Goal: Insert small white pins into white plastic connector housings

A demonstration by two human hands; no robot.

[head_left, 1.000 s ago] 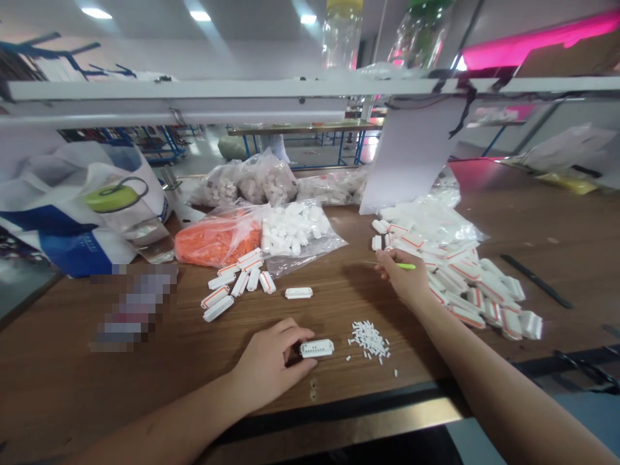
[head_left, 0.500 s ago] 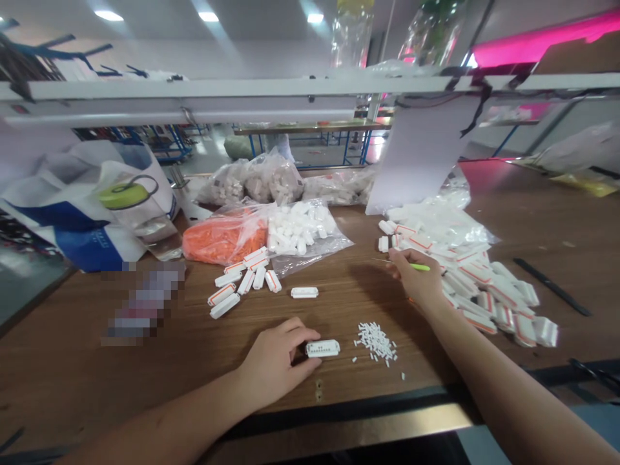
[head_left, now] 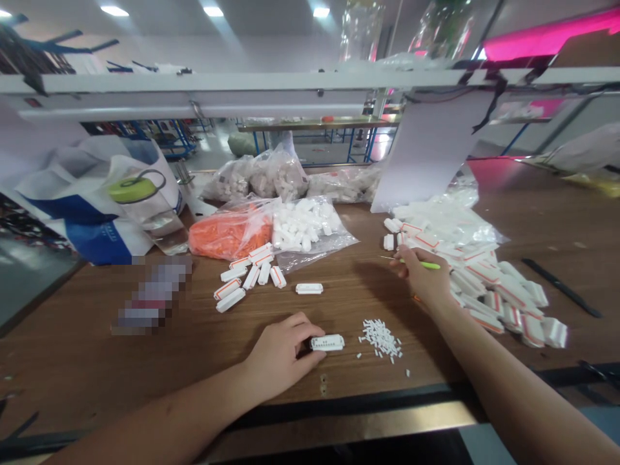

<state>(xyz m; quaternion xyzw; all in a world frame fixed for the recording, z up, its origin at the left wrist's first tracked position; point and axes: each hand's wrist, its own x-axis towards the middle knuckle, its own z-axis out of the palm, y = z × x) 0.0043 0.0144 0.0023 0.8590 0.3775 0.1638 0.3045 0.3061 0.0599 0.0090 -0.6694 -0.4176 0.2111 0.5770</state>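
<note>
My left hand (head_left: 283,349) grips one end of a white plastic housing (head_left: 328,342) between thumb and fingers, low over the wooden table. A row of small dark holes runs along the housing's upper face. To the right of it lies a pile of tiny white pins (head_left: 382,337). My right hand (head_left: 423,276) is closed around a thin pick with a bright green handle (head_left: 430,265), its fine metal tip pointing left. Beside that hand is a heap of white housings (head_left: 489,281), some edged in orange. One more white housing (head_left: 309,289) lies alone beyond my left hand.
A clear bag of orange parts (head_left: 230,234) and a bag of white parts (head_left: 305,226) lie toward the back. Several housings (head_left: 252,278) sit before them. At right is a black strip (head_left: 562,287); at left stand a bag (head_left: 104,239) and a green-lidded bottle (head_left: 130,190).
The view has shifted slightly, so everything appears a little further right. Both hands keep their grips; the left still has the housing and the right the green-handled pick.
</note>
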